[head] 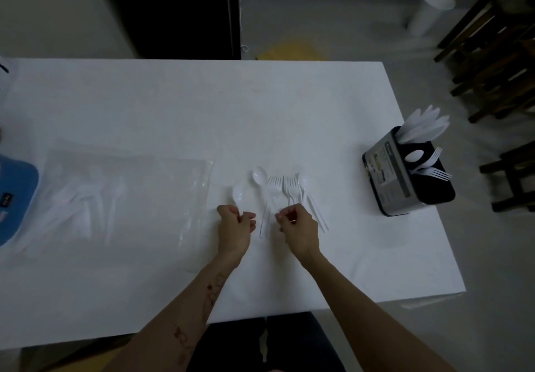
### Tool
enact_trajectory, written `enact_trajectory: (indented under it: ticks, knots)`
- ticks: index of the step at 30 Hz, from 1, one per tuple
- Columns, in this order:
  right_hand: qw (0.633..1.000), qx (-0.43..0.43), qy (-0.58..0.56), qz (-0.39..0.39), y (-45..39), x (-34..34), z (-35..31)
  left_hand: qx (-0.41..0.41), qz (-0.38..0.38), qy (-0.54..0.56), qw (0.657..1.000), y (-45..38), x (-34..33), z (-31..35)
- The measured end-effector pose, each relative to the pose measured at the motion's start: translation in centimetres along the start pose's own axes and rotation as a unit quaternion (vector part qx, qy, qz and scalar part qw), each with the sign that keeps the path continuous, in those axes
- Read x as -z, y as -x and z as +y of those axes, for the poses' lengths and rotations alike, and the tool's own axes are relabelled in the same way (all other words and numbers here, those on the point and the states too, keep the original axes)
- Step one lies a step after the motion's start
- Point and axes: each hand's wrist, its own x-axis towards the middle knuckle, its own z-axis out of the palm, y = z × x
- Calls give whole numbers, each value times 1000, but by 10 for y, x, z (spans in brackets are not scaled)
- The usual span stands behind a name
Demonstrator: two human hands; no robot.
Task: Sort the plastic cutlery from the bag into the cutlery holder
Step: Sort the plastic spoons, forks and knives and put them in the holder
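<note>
White plastic cutlery lies in the middle of the white table point(202, 105): a loose spoon point(258, 175), several forks point(285, 186) and another spoon point(303, 182). My left hand point(236, 227) holds the handle of a spoon point(238, 193) whose bowl points away from me. My right hand point(298, 228) pinches the handles of the forks. A clear plastic bag point(115, 192) with more cutlery lies to the left. The black and grey cutlery holder point(399, 177) stands at the table's right edge, with knives, a spoon and forks in separate compartments.
A blue object point(16, 198) lies at the left table edge beside the bag. Beyond the table stand a white cup-shaped bin point(431, 9) on the floor and dark wooden chairs point(498, 53) at the right.
</note>
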Motion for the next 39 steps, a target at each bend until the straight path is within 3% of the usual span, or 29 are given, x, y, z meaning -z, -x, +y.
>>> enact_trajectory:
  ticks: [3, 6, 10, 12, 14, 17, 22, 29, 34, 39]
  knots:
    - [992, -10, -113, -57, 9, 6, -6, 44, -23, 97, 994, -3, -6, 1]
    - [984, -23, -118, -130, 11, 10, -5, 124, -35, 247, 961, -8, -15, 7]
    - [977, -19, -83, -193, 12, 17, -3, 106, -65, 231, 965, -9, -21, 10]
    - [986, -18, -69, -150, 9, 21, 0, 81, -69, 217, 970, -8, -20, 9]
    - [999, -23, -31, -26, 1, 25, 5, 66, -69, 205, 974, -9, -19, 7]
    - [986, -42, 83, 138, -14, 31, 15, 47, -63, 134, 988, -8, -21, 3]
    - [975, -59, 171, 126, -23, 30, 17, 28, -63, 74, 995, 0, -23, -2]
    - [982, -92, 140, 89, -27, 40, 12, 11, -59, 60, 996, 7, -31, -2]
    - [979, 44, 171, 102, -16, 42, 10, 10, -61, 65, 996, 10, -40, 2]
    - [966, 206, 157, 10, -4, 37, 16, 80, -100, 167, 978, 7, -54, 14]
